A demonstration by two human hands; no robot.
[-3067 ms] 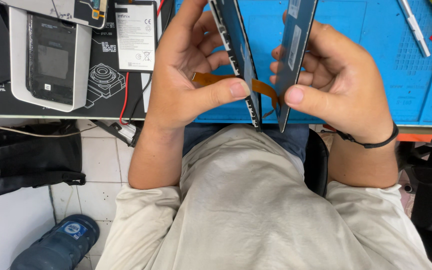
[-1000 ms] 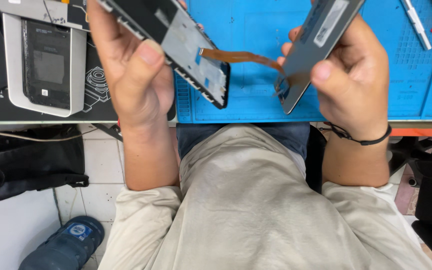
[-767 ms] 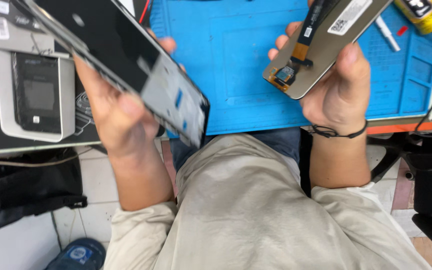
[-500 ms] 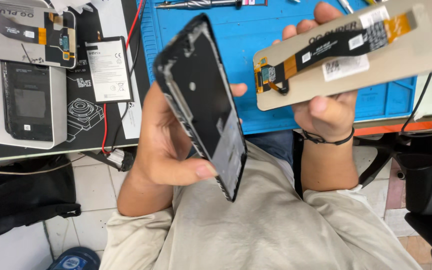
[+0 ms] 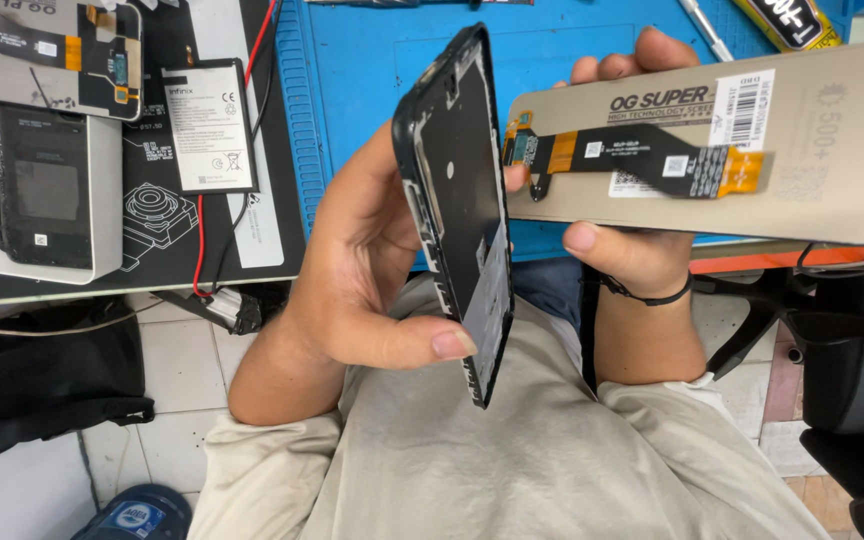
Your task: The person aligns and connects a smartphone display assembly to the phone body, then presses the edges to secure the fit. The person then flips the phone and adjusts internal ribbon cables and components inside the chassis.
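Observation:
My left hand (image 5: 367, 270) grips a black phone frame (image 5: 462, 210), held nearly on edge above my lap with the thumb across its lower part. My right hand (image 5: 632, 250) holds a tan replacement screen panel (image 5: 812, 170) flat, back side up, stretching out to the right. A black and orange flex cable (image 5: 632, 155) lies along the panel's back with white stickers beside it. The two parts are apart, with the frame just left of the panel's end.
A blue work mat (image 5: 362, 60) covers the bench ahead. On the left lie a phone battery (image 5: 208, 125) with a red wire, a second phone in a white tray (image 5: 42, 190) and another screen part (image 5: 47, 45). A black bag (image 5: 42, 380) sits on the tiled floor.
The frame and screen panel, joined by the flex cable earlier, have come apart. My left hand swung the frame upright; my right hand turned the panel flat and moved it right.

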